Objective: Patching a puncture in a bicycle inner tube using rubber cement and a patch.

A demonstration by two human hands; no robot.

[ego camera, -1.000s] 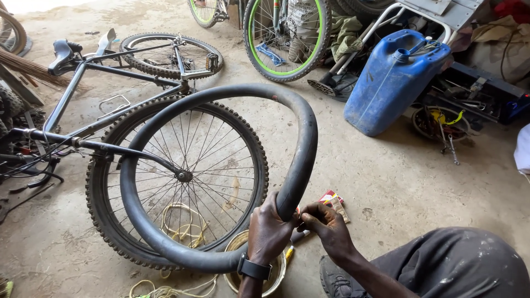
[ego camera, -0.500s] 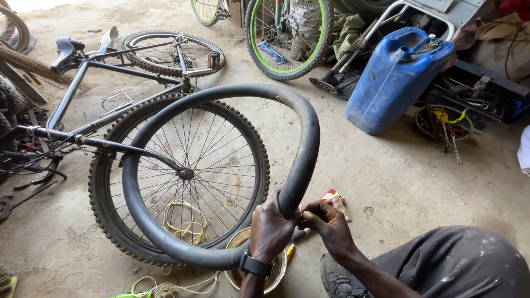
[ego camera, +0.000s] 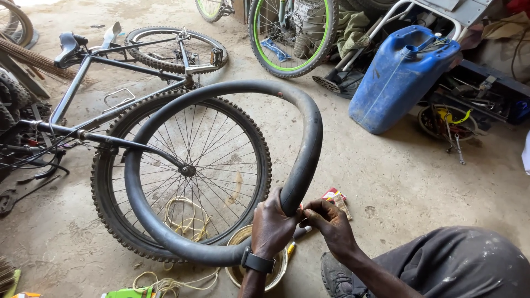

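A black inflated bicycle inner tube [ego camera: 307,132] arcs up in front of me over a bicycle wheel. My left hand [ego camera: 271,226], with a dark watch on its wrist, is wrapped around the tube's lower right part. My right hand [ego camera: 330,219] pinches the tube right beside it, fingertips pressed on the rubber. Under my hands stands a small round bowl [ego camera: 277,270]. A small red and white packet [ego camera: 338,198] lies on the floor just behind my right hand.
A black bicycle [ego camera: 110,118] lies on its side on the concrete floor, its knobby wheel [ego camera: 193,171] behind the tube. A blue jerrycan [ego camera: 397,77] leans at the right. A green-rimmed wheel [ego camera: 290,36] stands at the back. Coiled string [ego camera: 182,218] lies near the bowl.
The view has shifted slightly. My hands stay on the same spot of the tube, with only small finger movement.
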